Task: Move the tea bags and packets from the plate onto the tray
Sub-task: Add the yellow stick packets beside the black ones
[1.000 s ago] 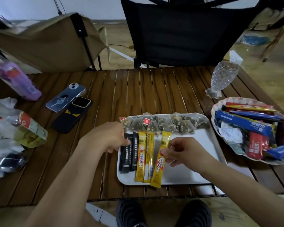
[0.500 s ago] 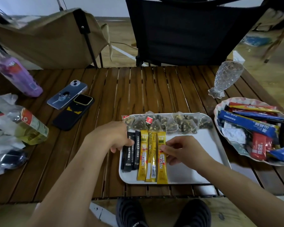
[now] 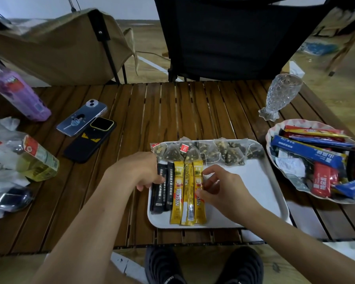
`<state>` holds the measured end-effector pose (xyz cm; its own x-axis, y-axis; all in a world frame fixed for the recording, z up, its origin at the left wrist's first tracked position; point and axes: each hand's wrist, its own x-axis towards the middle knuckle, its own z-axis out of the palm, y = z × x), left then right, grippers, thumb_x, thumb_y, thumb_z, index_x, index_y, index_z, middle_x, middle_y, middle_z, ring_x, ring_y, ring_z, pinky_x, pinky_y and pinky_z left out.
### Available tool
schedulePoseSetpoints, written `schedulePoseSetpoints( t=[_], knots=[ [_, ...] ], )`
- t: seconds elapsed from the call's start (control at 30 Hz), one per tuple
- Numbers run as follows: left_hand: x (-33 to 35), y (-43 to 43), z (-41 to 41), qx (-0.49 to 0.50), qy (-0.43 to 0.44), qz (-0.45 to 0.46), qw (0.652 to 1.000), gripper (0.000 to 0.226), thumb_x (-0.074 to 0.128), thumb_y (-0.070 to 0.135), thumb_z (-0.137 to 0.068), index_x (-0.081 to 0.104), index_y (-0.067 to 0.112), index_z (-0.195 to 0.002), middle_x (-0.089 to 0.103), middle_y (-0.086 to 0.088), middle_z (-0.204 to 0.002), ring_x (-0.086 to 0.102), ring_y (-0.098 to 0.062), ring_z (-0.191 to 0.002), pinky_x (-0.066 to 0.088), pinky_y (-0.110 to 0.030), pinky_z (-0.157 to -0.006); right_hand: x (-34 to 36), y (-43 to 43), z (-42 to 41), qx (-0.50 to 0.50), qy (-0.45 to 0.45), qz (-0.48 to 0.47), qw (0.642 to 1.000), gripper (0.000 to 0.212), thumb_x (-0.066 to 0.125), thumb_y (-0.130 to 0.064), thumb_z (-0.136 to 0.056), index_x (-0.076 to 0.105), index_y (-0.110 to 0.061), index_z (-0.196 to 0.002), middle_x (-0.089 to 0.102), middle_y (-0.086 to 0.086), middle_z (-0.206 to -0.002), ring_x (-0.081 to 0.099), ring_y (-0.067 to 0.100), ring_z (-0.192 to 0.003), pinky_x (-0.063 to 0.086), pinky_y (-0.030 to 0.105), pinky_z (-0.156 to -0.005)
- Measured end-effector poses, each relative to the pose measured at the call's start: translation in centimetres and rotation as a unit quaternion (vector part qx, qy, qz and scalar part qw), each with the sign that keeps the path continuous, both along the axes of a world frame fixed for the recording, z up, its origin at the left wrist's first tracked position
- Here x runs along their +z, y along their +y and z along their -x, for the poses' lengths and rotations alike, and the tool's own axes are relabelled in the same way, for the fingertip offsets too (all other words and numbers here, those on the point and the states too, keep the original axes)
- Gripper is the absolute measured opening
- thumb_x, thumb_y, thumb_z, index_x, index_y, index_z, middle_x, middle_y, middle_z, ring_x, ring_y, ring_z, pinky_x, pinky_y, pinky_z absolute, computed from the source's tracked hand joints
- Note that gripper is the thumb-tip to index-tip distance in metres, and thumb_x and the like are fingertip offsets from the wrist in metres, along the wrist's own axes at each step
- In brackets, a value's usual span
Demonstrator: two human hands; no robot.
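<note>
A white tray [image 3: 254, 191] lies near the table's front edge. Along its far side runs a row of several pyramid tea bags [image 3: 211, 153]. On its left part lie black stick packets [image 3: 162, 189] and three yellow Nescafe sticks [image 3: 188, 199], side by side. My left hand [image 3: 141, 171] rests on the black sticks at the tray's left rim, fingers curled. My right hand [image 3: 219, 187] pinches the rightmost yellow stick with thumb and fingers. At the right, a patterned plate [image 3: 275, 130] holds several blue and red packets [image 3: 307, 152].
A cut-glass vase [image 3: 281, 95] stands behind the plate. Two phones [image 3: 90, 124] lie left of centre. A purple bottle [image 3: 19, 93], a yellow-liquid bottle [image 3: 37, 158] and plastic bags sit at the far left. Two folding chairs stand behind the table.
The rightmost yellow stick was tilted a second ago; my right hand has turned it straight, parallel to the other two. My left hand stayed on the black sticks.
</note>
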<state>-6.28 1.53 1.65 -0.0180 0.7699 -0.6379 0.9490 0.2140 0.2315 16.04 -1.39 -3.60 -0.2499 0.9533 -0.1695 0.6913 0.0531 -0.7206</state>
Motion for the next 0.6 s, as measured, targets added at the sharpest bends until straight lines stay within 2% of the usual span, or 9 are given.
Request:
schedulePoseSetpoints(
  t=[0.17, 0.33, 0.4, 0.5, 0.6],
  knots=[
    [0.0, 0.1, -0.1, -0.01, 0.007, -0.006, 1.0, 0.021, 0.065, 0.038, -0.096, 0.054, 0.024, -0.084, 0.068, 0.002, -0.082, 0.068, -0.011, -0.069, 0.051, -0.024, -0.058, -0.2, -0.3, 0.1, 0.023, -0.015, -0.033, 0.999, 0.037, 0.075, -0.028, -0.087, 0.059, -0.021, -0.12, 0.065, -0.009, -0.08, 0.062, 0.003, -0.07, 0.049, 0.016, -0.065],
    [0.1, -0.1, -0.1, -0.012, 0.022, -0.021, 0.999, 0.023, 0.062, 0.041, -0.097, 0.058, 0.022, -0.085, 0.069, 0.001, -0.083, 0.066, -0.012, -0.066, 0.05, -0.025, -0.057, 0.6, -0.1, -0.7, 0.035, -0.052, -0.044, 0.997, 0.031, 0.066, -0.04, -0.092, 0.06, -0.023, -0.117, 0.065, -0.01, -0.085, 0.059, -0.001, -0.07, 0.044, 0.011, -0.061],
    [0.4, -0.3, -0.2, -0.017, 0.032, -0.053, 0.998, 0.029, 0.06, 0.045, -0.097, 0.063, 0.019, -0.086, 0.072, -0.001, -0.082, 0.066, -0.014, -0.065, 0.053, -0.03, -0.061, 1.2, 0.0, -1.4, 0.045, -0.075, -0.064, 0.994, 0.027, 0.064, -0.043, -0.092, 0.064, -0.022, -0.109, 0.065, -0.012, -0.084, 0.055, -0.002, -0.065, 0.04, 0.01, -0.06],
    [0.5, -0.4, -0.6, -0.018, 0.026, -0.122, 0.992, 0.033, 0.059, 0.048, -0.096, 0.064, 0.02, -0.08, 0.071, 0.001, -0.075, 0.066, -0.014, -0.065, 0.055, -0.035, -0.066, 2.6, 0.8, -3.0, 0.044, -0.104, -0.079, 0.991, 0.017, 0.063, -0.037, -0.093, 0.067, -0.021, -0.095, 0.068, -0.008, -0.081, 0.055, 0.001, -0.06, 0.042, 0.017, -0.057],
    [0.1, -0.2, -1.9, -0.048, 0.043, -0.195, 0.979, 0.033, 0.058, 0.05, -0.096, 0.061, 0.024, -0.075, 0.066, 0.005, -0.072, 0.062, -0.011, -0.066, 0.048, -0.033, -0.06, 4.6, 2.0, -5.4, 0.009, -0.137, -0.093, 0.986, 0.018, 0.059, -0.033, -0.095, 0.066, -0.021, -0.084, 0.071, -0.005, -0.076, 0.061, 0.007, -0.054, 0.052, 0.024, -0.055]
  ],
)
